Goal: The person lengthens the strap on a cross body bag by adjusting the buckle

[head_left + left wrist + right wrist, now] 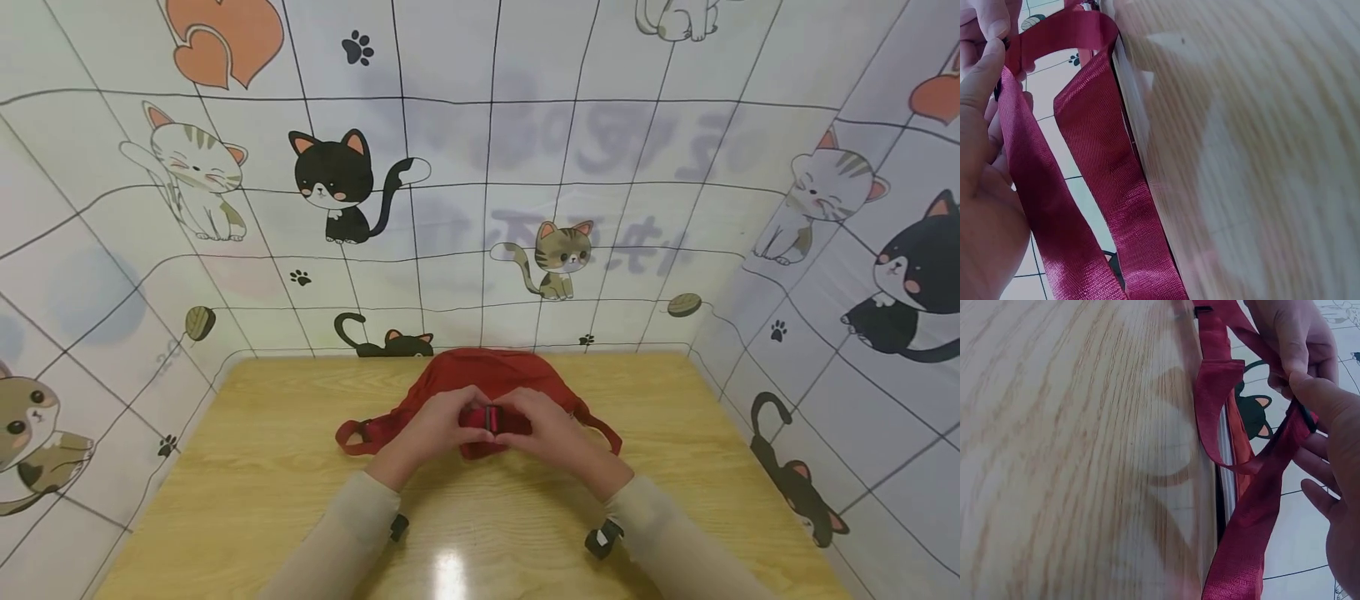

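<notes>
At the back of the wooden table (300, 508), before the cat-printed backdrop (457, 208): a red bag (487, 371). In front of the bag, between left hand (438, 422) and right hand (547, 427): a red strap (1261, 497) with a black buckle (491, 419). Pinching the strap at the buckle from both sides, thumb against finger, tips close together (no telling the pose of hidden fingers). To either side of the bag: further red loops (360, 448).

Left hand (438, 425), right hand (551, 429) — both pinch a buckle (491, 419).
</notes>
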A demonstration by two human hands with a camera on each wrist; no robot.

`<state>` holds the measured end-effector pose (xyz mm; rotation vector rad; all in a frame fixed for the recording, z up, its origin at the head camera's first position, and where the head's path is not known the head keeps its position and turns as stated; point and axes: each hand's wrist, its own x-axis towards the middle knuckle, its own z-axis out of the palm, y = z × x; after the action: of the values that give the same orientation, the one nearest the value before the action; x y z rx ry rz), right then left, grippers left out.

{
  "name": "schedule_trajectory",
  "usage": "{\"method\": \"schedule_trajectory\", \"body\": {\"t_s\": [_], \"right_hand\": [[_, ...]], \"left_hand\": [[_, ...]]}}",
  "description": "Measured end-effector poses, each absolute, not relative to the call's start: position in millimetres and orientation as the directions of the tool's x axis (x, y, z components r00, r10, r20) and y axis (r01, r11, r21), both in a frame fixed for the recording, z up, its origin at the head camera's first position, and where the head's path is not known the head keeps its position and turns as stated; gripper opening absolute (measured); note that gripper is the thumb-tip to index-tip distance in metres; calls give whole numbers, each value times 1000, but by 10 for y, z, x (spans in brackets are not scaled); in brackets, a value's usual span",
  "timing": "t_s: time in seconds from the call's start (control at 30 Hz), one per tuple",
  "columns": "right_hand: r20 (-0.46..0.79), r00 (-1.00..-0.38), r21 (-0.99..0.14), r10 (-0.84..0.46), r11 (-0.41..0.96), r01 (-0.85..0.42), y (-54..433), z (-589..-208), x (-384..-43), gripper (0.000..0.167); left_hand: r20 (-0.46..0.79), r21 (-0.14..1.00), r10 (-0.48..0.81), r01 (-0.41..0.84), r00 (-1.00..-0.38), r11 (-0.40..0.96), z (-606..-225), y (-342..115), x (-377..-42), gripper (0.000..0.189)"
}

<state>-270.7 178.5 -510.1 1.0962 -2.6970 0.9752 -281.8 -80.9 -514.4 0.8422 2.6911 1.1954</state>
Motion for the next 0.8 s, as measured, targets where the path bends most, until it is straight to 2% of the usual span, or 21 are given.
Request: {"method": "schedule_trajectory", "body": {"t_s": [0.23, 0.47, 0.57, 0.8], "right_hand": [[330, -732, -543, -595, 515, -663, 1779, -5118, -2717, 47], [360, -738, -550, -571, 509, -662, 1805, -5111, -2709, 49], [377, -736, -558, -562, 496, -665, 1822, -5101, -2698, 52], [426, -685, -548, -591, 434, -715, 1839, -5107, -2715, 53]], "left_hand": [[140, 732, 534, 451, -834, 511, -5167, -852, -2825, 45], [154, 751, 491, 424, -857, 506, -5159, -1045, -2764, 21], [164, 770, 478, 415, -863, 485, -5156, -1103, -2751, 17], [163, 805, 480, 398, -862, 441, -5165, -1101, -2768, 16]]}}
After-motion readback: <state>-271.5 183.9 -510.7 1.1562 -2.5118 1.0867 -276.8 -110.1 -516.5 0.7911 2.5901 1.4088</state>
